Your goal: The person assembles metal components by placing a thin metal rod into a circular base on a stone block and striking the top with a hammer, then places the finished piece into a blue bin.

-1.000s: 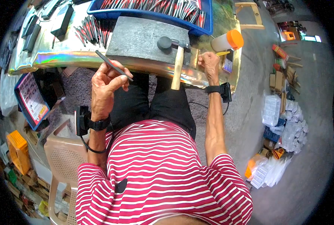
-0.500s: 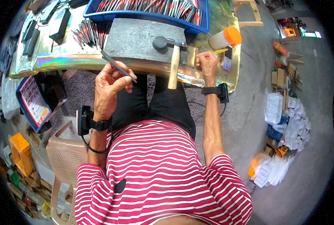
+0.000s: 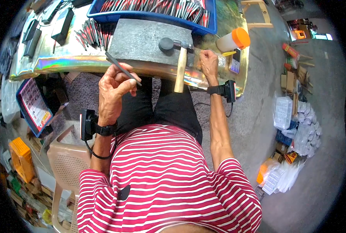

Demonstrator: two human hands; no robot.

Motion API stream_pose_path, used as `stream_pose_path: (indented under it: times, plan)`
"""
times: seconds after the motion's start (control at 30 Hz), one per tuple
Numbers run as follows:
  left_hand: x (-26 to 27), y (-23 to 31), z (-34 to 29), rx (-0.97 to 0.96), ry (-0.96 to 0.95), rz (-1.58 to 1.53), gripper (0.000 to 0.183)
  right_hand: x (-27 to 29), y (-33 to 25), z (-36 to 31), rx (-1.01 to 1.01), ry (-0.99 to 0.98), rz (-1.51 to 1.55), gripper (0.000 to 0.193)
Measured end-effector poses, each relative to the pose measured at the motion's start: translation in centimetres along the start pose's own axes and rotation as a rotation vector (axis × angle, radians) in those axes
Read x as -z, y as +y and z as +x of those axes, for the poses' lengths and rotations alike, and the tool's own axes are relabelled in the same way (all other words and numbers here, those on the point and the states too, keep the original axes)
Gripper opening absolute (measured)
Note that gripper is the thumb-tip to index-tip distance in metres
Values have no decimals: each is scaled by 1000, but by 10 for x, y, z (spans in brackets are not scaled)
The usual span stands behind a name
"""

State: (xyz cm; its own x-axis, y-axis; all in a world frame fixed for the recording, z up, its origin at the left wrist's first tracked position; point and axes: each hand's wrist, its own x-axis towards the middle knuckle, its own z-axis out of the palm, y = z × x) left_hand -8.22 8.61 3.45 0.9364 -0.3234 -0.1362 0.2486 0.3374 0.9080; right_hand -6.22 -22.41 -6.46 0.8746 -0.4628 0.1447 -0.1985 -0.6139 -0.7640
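My left hand is closed around a slim dark grey stick, held slanted in front of the table's near edge. My right hand is over the table, its fingers pinched together; whatever they hold is too small to make out. Just left of it, a hammer with a round black face and pale wooden handle rests on a grey stone slab. The handle sticks out past the slab's near edge. On the right side of my right hand lies a small clear plastic container with a yellow strip beside it.
A blue tray full of red and black sticks stands behind the slab, with a loose pile of similar sticks to its left. An orange-lidded jar and a phone are at the right. A plastic chair stands at my left.
My right hand has shifted a little left, away from the clear container and toward the hammer, its fingers still pinched. The left hand keeps the stick in nearly the same place.
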Motion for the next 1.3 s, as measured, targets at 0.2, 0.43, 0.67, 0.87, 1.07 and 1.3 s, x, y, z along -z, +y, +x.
stream_pose_path:
  times: [0.2, 0.43, 0.67, 0.87, 1.07, 1.3]
  plan:
    - [-1, 1, -1, -28, 16, 28, 26, -9, 0, 11, 87, 79, -307, 19]
    - [0, 3, -2, -37, 33, 117, 20, -14, -6, 19, 278, 25, -555, 21]
    - [-7, 4, 2, -33, 17, 48, 18, -4, -15, 39, 328, -268, -682, 28]
    - [-6, 2, 7, 22, -76, 28, 17, 10, -5, 29, 154, -169, -219, 27]
    - [-10, -3, 13, 74, -84, -176, 18, 32, -77, -17, -214, -235, 554, 8]
    - [-23, -9, 16, 111, -88, -400, 19, 21, -155, -62, -168, -364, 910, 11]
